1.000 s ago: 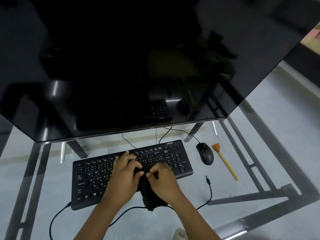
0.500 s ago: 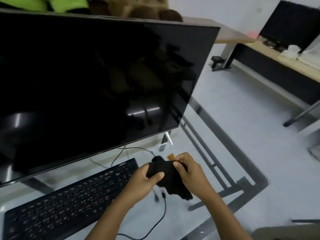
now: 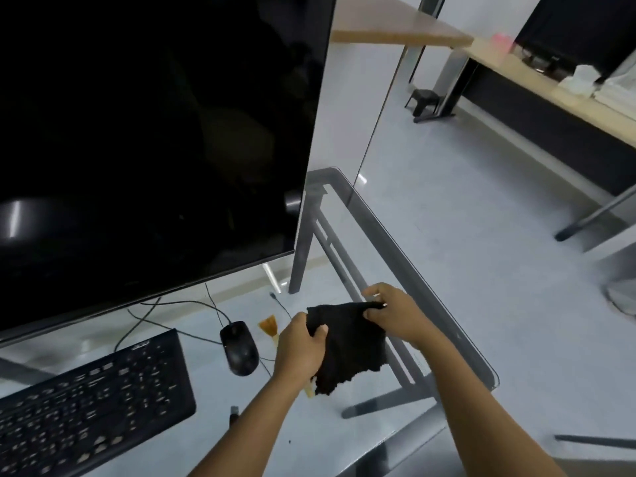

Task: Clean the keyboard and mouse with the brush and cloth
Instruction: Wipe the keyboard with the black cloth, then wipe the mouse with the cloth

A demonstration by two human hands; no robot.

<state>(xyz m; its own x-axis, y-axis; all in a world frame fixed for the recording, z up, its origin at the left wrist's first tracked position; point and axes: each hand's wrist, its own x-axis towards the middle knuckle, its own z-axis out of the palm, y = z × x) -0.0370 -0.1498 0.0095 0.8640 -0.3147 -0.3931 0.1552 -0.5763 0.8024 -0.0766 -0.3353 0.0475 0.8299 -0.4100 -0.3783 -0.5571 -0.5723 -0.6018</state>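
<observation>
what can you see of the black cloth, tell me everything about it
The black cloth is a soft, matte piece of fabric with a ragged lower edge, as it looks. It is held up in the air above the glass desk, spread between both hands and hanging down in loose folds. The left hand grips its left side, and the right hand pinches its upper right corner. It hangs to the right of the mouse, and hides part of the brush.

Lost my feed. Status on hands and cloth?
Both hands, left and right, grip black cloth above glass table. Mouse, keyboard untouched. Brush lies partly behind left hand.
</observation>
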